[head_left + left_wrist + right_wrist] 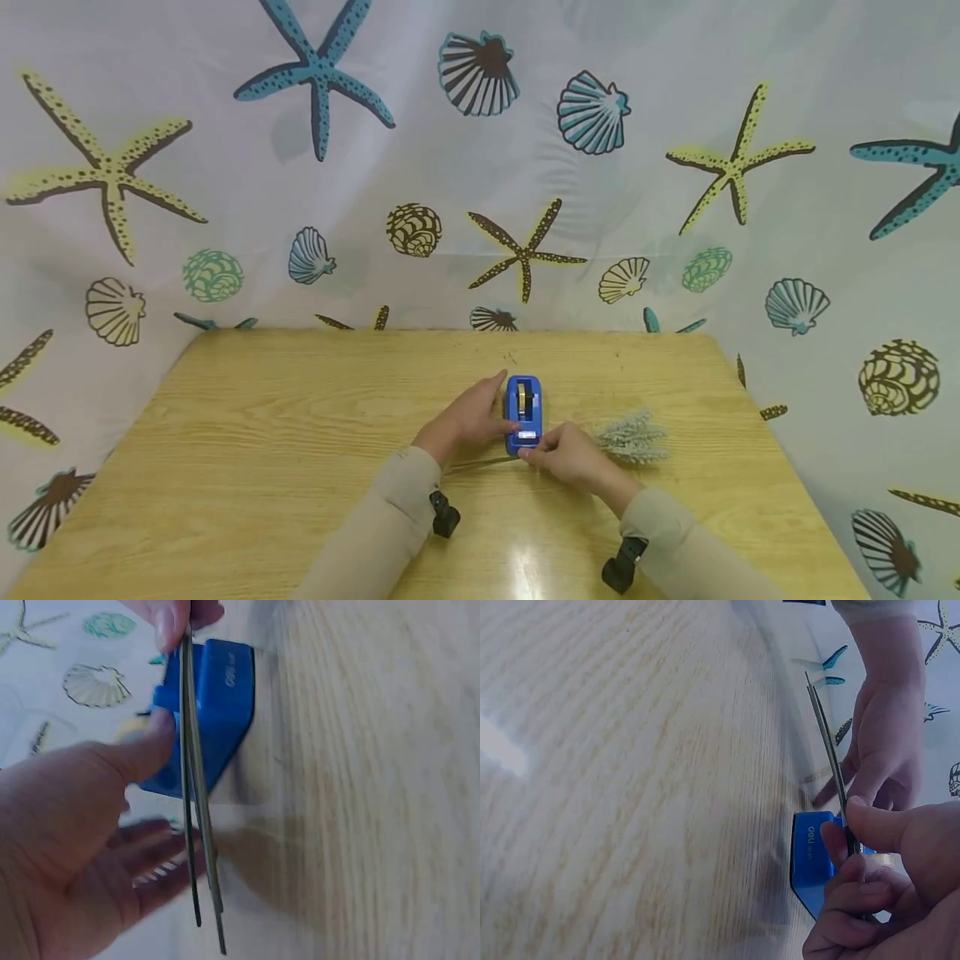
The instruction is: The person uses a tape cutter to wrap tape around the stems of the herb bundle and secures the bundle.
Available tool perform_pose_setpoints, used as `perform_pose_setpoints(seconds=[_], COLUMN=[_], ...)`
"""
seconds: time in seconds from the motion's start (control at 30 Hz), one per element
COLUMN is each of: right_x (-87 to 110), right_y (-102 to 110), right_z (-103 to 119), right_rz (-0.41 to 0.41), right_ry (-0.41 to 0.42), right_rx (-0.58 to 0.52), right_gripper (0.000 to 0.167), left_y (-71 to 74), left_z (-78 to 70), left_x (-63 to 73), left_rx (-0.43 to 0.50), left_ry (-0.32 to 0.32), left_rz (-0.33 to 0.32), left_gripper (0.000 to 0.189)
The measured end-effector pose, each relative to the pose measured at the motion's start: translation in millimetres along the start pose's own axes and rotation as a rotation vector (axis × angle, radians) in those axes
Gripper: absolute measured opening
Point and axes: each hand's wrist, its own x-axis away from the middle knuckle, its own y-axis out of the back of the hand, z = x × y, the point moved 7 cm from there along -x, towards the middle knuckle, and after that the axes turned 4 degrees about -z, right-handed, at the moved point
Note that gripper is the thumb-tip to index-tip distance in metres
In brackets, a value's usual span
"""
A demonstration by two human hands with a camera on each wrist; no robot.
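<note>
A blue tape dispenser with a roll of tape in it stands on the table. My left hand lies along its left side, the thumb touching near the cutter end and the other fingers extended. Between thumb and fingers, my right hand pinches the thin stems of a bunch of pale dried flower sprigs at the dispenser's near end. To the right of that hand spread the fluffy heads. The bare stem ends reach left, past the dispenser and under the left hand.
The wooden table extends to both sides and behind the dispenser. A white curtain printed with starfish and shells hangs behind and beside it. Small black cameras are strapped to both wrists.
</note>
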Motion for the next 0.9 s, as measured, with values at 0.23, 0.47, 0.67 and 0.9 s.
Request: perform_pose_setpoints(seconds=[0.23, 0.47, 0.67, 0.9], right_x=[6.1, 11.3, 13.5, 17.6], right_y=[8.1, 10.9, 10.2, 21.3], right_z=[0.1, 3.4, 7.5, 29.5], right_rz=[-0.051, -0.086, -0.072, -0.013], right_ry=[0.03, 0.081, 0.132, 0.382], right_rx=[-0.025, -0.059, 0.003, 0.249], right_gripper=[0.031, 0.029, 0.027, 0.021], left_y=[14.8, -3.9, -11.3, -6.3], left_z=[-35.7, -38.4, -27.4, -23.9], left_x=[45.0, 62.4, 65.4, 67.5], left_rx=[-0.225, -0.012, 0.16, 0.171], left_ry=[-0.106, -0.228, -0.209, -0.204], left_rz=[-0.11, 0.025, 0.004, -0.011], left_gripper=[0.034, 0.021, 0.019, 0.02])
